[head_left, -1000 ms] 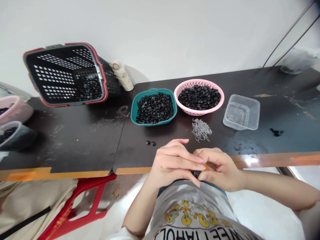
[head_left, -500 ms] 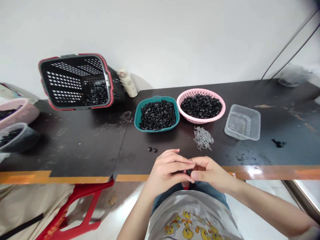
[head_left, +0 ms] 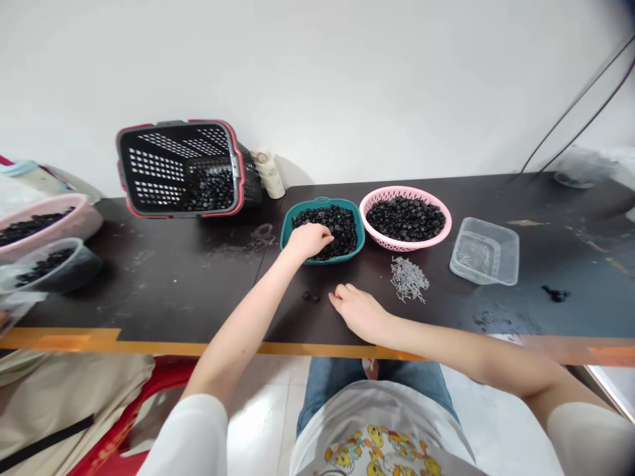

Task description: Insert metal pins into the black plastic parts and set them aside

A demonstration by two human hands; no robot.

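My left hand [head_left: 307, 241] reaches into a teal plastic bowl [head_left: 347, 248], its fingers down on a heap of small black plastic pieces [head_left: 337, 228]. Whether those fingers hold a piece is hidden. My right hand [head_left: 360, 312] rests on the dark tabletop [head_left: 198, 297] with its fingers loosely apart and nothing visible in them. Just left of its fingertips lie two small black pieces [head_left: 311, 297]. A loose pile of thin grey metal pins [head_left: 409, 279] lies to its right.
A pink perforated basket [head_left: 381, 231] of black pieces stands beside the teal bowl, and a clear plastic tub [head_left: 483, 251] sits further right. A tilted black-and-red crate [head_left: 178, 168] leans at the back left. Bowls of black pieces sit at the far left.
My hands have parted from the small black piece they held together in front of my body. The left hand has moved forward into the teal bowl, and the right hand now rests on the table.
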